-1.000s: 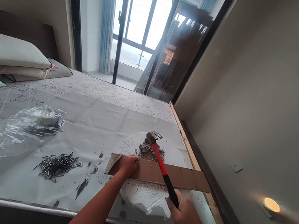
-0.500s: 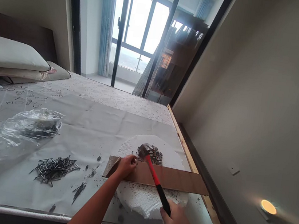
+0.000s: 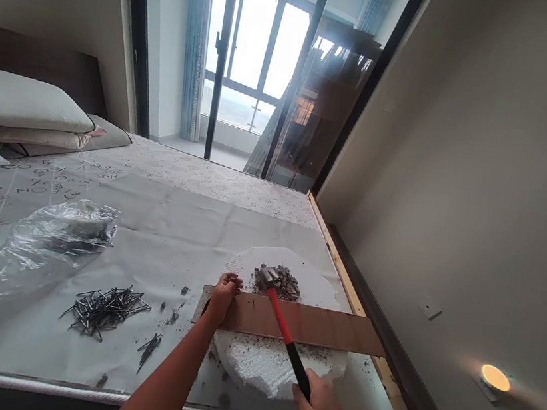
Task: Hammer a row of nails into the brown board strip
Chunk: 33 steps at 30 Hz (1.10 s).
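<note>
Hands work at the lower middle of the frame. The left hand (image 3: 222, 298) is curled over the upper edge of a brown cardboard strip (image 3: 305, 324) and holds it down near its left end. The right hand (image 3: 326, 405) is clenched around the black grip of a red-and-black hammer (image 3: 281, 317), at the bottom edge of the frame. The hammer's steel head sits against the left side of a heap of gray rubble (image 3: 283, 282), which lies on a broken white foam sheet (image 3: 265, 365). The cardboard strip lies across that foam, just below the heap.

All of this rests on a gray paper sheet (image 3: 149, 229) spread over a mattress (image 3: 196, 178) with a lettered cover. Left of the hands lie a loose pile of steel nails (image 3: 105, 311), a smaller cluster of nails (image 3: 149, 351), and a crumpled clear plastic bag (image 3: 60, 237). Pillows (image 3: 25, 98) are stacked at the upper left against a dark headboard (image 3: 35, 59).

A pale wooden strip (image 3: 340, 267) runs along the bed's right edge, beside a beige wall (image 3: 457, 189) with a small glowing lamp (image 3: 495, 377). Straight ahead, a dark-framed glass partition (image 3: 296, 67) opens toward a bright window (image 3: 269, 43) with blue curtains (image 3: 193, 46).
</note>
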{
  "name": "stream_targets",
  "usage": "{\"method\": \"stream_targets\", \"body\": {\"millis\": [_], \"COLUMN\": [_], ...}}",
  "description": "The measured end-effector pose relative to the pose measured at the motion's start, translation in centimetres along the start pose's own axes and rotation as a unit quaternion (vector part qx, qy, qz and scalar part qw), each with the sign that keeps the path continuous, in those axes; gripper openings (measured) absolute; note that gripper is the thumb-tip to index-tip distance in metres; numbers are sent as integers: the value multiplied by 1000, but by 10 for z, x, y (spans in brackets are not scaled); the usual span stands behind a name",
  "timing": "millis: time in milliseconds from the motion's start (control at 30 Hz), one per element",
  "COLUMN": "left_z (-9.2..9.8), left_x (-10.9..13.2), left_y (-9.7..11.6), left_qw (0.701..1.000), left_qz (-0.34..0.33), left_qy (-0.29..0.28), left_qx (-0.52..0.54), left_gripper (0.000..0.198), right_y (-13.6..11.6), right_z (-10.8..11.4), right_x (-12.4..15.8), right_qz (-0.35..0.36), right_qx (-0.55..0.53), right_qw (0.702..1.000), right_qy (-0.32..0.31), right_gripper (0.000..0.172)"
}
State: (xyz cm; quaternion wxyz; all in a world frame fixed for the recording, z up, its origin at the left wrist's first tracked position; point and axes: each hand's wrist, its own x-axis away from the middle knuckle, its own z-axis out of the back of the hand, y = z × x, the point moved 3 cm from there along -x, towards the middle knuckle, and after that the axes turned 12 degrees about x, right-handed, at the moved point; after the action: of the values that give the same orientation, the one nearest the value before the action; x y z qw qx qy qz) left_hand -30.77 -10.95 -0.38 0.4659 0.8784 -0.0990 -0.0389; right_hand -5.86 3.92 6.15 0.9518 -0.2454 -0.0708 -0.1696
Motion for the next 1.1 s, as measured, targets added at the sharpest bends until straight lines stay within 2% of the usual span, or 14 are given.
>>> {"method": "stream_targets", "body": {"millis": [100, 333, 500, 567, 633, 767, 867, 1000, 1100], "left_z": [2, 3, 2, 1, 1, 0, 0, -1, -3], "left_x": [0, 0, 3, 4, 5, 5, 4, 4, 7], "left_y": [-1, -4, -2, -1, -1, -1, -1, -1, 4], "left_qw": [999, 998, 996, 995, 996, 996, 996, 999, 993], "left_qz": [3, 4, 2, 0, -2, -1, -5, -23, -62], "left_qy": [7, -6, -7, -13, -17, -17, -20, -18, -23], "left_qx": [40, 65, 90, 95, 92, 87, 85, 36, -93], "left_gripper": [30, 28, 31, 32, 33, 32, 31, 31, 24], "right_y": [6, -4, -1, 0, -1, -8, -7, -3, -8], "right_z": [-12, 6, -25, -31, -27, -6, -6, -27, -23], "right_x": [-6, 6, -2, -6, -5, 4, 6, 1, 3], "right_qz": [-19, 16, 5, 4, 5, 32, 32, 10, 35], "right_qx": [0, -5, -9, -17, -23, -26, -10, 3, -26], "right_qw": [1000, 999, 1000, 1000, 1000, 998, 998, 1000, 999], "right_qy": [-15, 36, -15, -11, 1, 52, 61, -19, 2], "right_gripper": [12, 22, 11, 11, 14, 22, 20, 11, 15]}}
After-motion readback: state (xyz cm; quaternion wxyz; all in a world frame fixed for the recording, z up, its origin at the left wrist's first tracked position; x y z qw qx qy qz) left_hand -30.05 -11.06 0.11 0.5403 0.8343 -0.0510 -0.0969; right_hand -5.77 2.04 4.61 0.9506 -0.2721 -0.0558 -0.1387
